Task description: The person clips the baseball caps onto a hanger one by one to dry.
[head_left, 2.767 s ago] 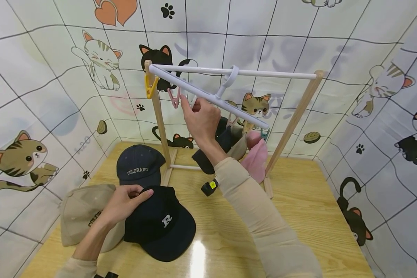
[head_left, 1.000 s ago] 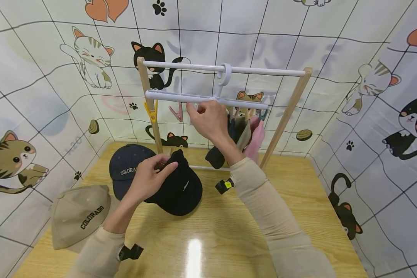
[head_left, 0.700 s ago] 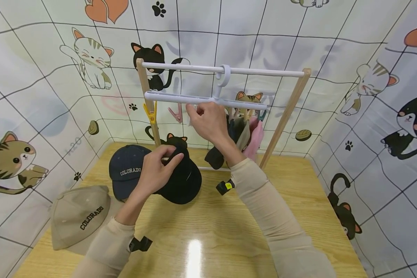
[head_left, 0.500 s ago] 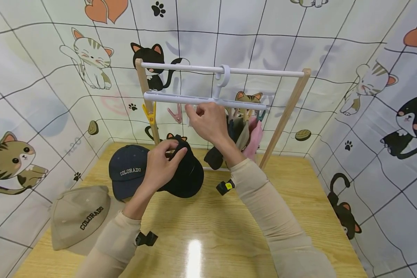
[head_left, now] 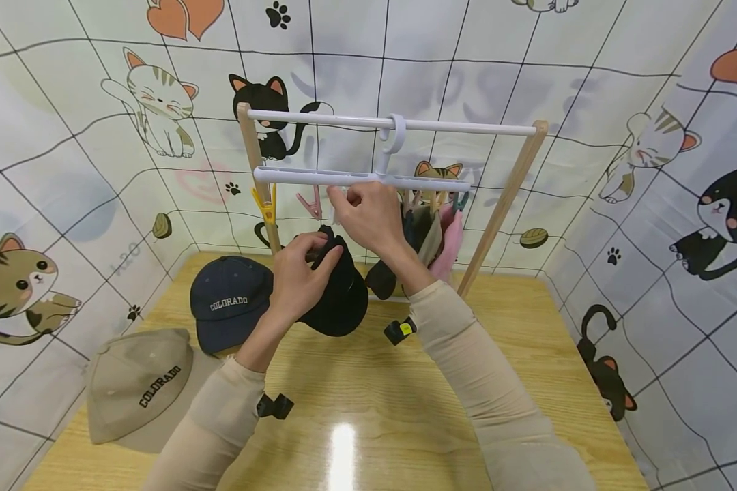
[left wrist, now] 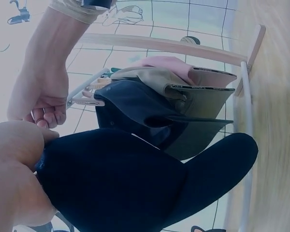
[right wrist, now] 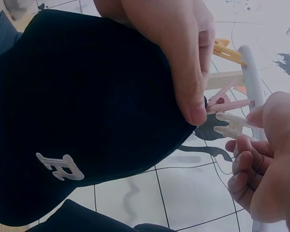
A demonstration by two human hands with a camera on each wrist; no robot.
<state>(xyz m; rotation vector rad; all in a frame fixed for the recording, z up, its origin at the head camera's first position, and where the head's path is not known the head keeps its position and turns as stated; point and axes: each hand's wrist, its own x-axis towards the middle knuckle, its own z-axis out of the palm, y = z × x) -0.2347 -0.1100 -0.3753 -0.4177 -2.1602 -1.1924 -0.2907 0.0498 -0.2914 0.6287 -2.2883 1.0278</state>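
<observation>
My left hand (head_left: 297, 276) pinches the edge of a black baseball cap (head_left: 339, 300) and holds it raised below the hanger (head_left: 319, 176). A white letter R shows on the cap in the right wrist view. My right hand (head_left: 371, 215) pinches a white clothespin (right wrist: 234, 125) under the hanger bar; its prongs stand apart, pointing at the cap's edge with a small gap. Left of it a pink clothespin (head_left: 310, 203) and a yellow clothespin (head_left: 265, 203) hang with nothing in them. Several caps, including a pink cap (head_left: 448, 245), hang clipped on the right side.
A navy cap (head_left: 230, 293) and a beige cap (head_left: 135, 389) lie at the left on the wooden table (head_left: 405, 409). The hanger hooks over the white rod (head_left: 467, 127) of a rack with wooden posts (head_left: 503, 208). Patterned cloth walls stand behind and at both sides.
My left hand has lifted the black cap from the table, up and rightward toward the white clothespin. The hanger, tilted earlier, now hangs nearly level. My right hand stays at the clothespin.
</observation>
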